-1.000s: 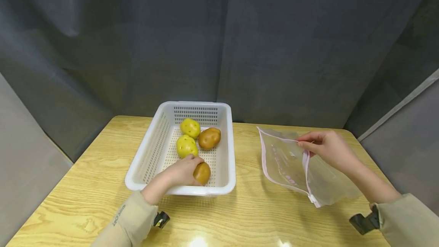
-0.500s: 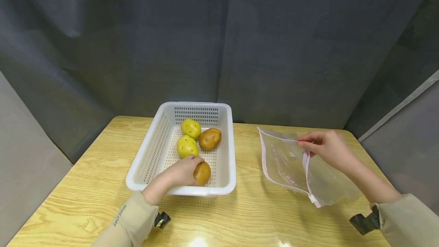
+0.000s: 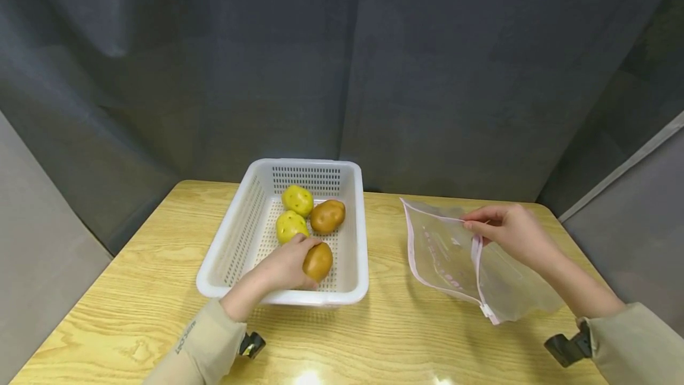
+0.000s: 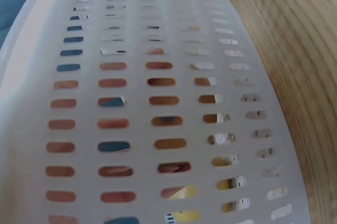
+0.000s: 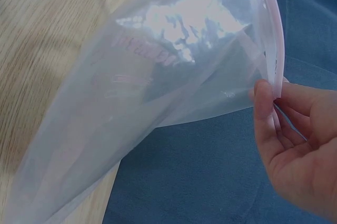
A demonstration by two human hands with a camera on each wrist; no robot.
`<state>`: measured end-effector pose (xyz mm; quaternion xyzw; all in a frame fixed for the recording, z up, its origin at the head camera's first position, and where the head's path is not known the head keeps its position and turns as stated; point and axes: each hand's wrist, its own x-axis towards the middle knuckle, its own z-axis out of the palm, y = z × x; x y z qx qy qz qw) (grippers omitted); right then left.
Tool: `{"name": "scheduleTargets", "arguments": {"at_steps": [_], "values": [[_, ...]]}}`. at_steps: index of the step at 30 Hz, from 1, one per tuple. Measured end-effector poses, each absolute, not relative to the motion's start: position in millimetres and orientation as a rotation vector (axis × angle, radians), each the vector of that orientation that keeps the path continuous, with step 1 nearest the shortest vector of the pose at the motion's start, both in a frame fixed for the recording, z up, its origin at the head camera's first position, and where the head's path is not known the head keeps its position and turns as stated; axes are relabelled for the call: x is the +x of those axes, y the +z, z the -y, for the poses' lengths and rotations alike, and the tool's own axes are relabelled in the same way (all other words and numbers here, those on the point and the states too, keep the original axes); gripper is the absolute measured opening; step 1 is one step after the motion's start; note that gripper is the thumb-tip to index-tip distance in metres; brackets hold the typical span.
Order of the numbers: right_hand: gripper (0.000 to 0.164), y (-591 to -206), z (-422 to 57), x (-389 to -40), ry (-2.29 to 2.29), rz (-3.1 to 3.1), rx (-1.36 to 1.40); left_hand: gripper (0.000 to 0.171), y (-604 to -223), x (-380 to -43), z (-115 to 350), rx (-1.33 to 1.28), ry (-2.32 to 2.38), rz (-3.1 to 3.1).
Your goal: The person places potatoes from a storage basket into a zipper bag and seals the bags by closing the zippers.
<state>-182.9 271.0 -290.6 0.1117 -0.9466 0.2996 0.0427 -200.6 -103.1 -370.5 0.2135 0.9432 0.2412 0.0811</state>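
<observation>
Brown potato [image 3: 319,261], gripped by the left hand [image 3: 287,262]: lift above the near basket rim [image 3: 315,297]; right hand [image 3: 514,232] pinches the bag [image 3: 440,254].

- I wear a light beige, smooth cloth left sleeve [image 3: 214,337], softly creased toward the elbow.
- Small dark lettering [image 3: 185,337] runs along its outer side, too blurred for me to read.
- A small, boxy black left wrist camera [image 3: 252,344] juts out beside it.
- My matching light beige right sleeve [image 3: 638,343] has a chunky, angular black right wrist camera [image 3: 567,347] at its edge.
- My fingers [image 5: 263,100] are bare.
</observation>
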Motion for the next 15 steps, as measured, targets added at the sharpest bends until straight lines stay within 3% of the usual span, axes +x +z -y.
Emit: {"name": "scheduleTargets", "arguments": {"at_steps": [15], "values": [[0.025,-290.2,-271.2,-183.2,0.916,2.895,0.349,0.084,-367.0,-202.9,102.0,0.598,0.916,-2.864]]}}
